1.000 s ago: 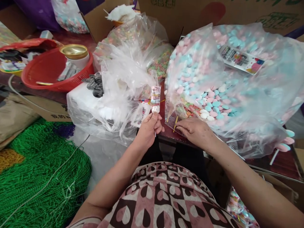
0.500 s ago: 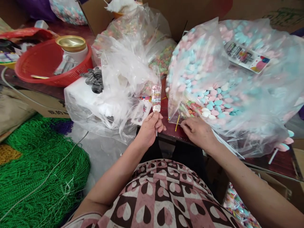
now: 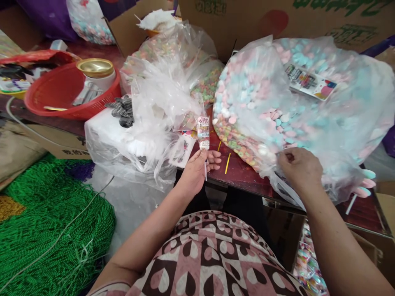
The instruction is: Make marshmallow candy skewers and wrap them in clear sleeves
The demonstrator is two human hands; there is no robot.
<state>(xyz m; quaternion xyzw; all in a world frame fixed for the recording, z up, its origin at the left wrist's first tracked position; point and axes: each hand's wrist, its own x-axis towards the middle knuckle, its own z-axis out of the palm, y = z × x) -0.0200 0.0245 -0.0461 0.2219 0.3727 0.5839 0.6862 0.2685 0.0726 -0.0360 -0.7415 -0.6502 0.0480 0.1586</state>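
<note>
My left hand (image 3: pixel 197 166) pinches the white stick of a wrapped candy stick (image 3: pixel 203 131), which stands upright in a clear printed wrapper. The stick's lower end shows below my fingers. My right hand (image 3: pixel 300 166) is closed on the front edge of a big clear plastic bag (image 3: pixel 311 115) of pink, blue and white candies, with the plastic bunched under the fingers. Small ring-shaped candies (image 3: pixel 237 150) show through the bag's left side. Between my hands, two yellow twist ties (image 3: pixel 227 163) lie on the dark red table (image 3: pixel 243 176).
A printed card (image 3: pixel 183 150) lies left of my left hand, by a crumpled clear bag (image 3: pixel 154 135). Farther left stand a red basket (image 3: pixel 40 96) with a gold-lidded jar (image 3: pixel 95 68) and green cords (image 3: pixel 61 205). Candies on a stick (image 3: pixel 367 185) lie at right.
My right hand has moved right, from beside the yellow ties to the bag's front edge. The bag's loose flap is drawn over, covering more candies. My left hand keeps its hold.
</note>
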